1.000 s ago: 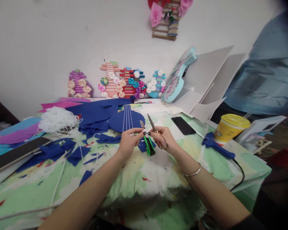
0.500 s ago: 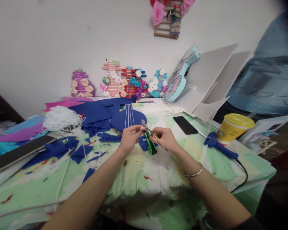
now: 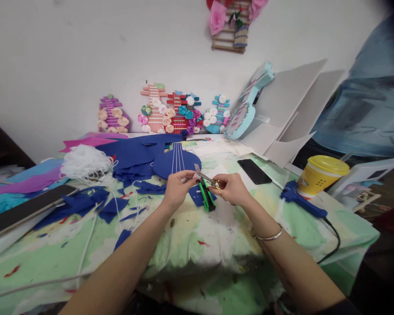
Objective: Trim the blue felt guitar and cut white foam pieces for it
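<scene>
My right hand (image 3: 229, 188) is closed round the gold handles of a pair of scissors (image 3: 206, 176), whose blades point left toward my other hand. My left hand (image 3: 180, 189) has its fingers pinched together near the blade tips; whatever small thing they hold cannot be made out. Just under the scissors lies a green and black tool (image 3: 207, 196) on a scrap of blue cloth (image 3: 195, 194). Behind my left hand is a round blue piece (image 3: 162, 165) with white strings running over it.
White yarn (image 3: 85, 162), blue cloth scraps (image 3: 113, 209) and a dark flat device (image 3: 22, 210) lie left. To the right are a black phone (image 3: 254, 171), a blue glue gun (image 3: 304, 200) and a yellow-lidded cup (image 3: 322, 175). Decorated instrument shapes (image 3: 179, 114) stand behind.
My right hand has moved slightly right with the scissors, and more of the blades shows. My left hand has shifted only a little.
</scene>
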`<state>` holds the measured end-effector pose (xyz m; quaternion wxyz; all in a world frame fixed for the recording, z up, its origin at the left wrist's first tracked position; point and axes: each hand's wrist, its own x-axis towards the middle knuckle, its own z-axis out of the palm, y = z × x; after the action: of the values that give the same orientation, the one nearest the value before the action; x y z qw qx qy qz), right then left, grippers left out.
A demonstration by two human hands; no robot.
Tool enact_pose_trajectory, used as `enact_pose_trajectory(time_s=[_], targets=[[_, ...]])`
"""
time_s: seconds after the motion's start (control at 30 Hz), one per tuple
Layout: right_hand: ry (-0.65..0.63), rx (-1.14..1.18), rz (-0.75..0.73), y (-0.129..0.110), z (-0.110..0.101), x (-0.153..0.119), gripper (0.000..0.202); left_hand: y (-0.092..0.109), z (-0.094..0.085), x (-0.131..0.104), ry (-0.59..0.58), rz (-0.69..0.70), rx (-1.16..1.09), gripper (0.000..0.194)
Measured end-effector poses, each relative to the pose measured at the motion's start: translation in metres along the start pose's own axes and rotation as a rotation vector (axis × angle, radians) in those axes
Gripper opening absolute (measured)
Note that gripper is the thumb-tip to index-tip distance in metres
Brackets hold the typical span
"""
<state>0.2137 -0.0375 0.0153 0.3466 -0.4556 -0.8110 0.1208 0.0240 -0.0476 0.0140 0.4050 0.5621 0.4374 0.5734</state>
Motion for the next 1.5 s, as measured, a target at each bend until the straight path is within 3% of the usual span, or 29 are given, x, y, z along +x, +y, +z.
enact_pose_trajectory(time_s=[0.4, 1.07, 1.17, 1.23, 1.37, 1.5], targets=[[-0.044, 0.041, -0.014, -0.001, -0.001, 0.000, 0.036, 0.001, 0.001, 0.000, 0.018, -0.003, -0.020, 0.017], [-0.065, 0.055, 0.001, 0.002, 0.000, 0.002, 0.039, 0.001, 0.002, -0.002, 0.025, -0.024, -0.059, 0.018], [0.023, 0.067, 0.071, 0.004, 0.002, 0.004, 0.040, 0.000, 0.000, 0.000, -0.001, -0.103, -0.208, 0.022], [0.118, 0.034, 0.185, 0.006, 0.001, 0.006, 0.038, -0.001, -0.002, 0.002, -0.026, -0.227, -0.397, 0.021], [0.194, -0.208, 0.430, 0.014, -0.003, 0.009, 0.028, 0.002, -0.009, 0.006, -0.060, -0.483, -0.785, 0.017], [0.160, -0.360, 0.519, 0.022, -0.006, 0.010, 0.032, 0.008, -0.014, 0.005, -0.172, -0.551, -0.972, 0.049]])
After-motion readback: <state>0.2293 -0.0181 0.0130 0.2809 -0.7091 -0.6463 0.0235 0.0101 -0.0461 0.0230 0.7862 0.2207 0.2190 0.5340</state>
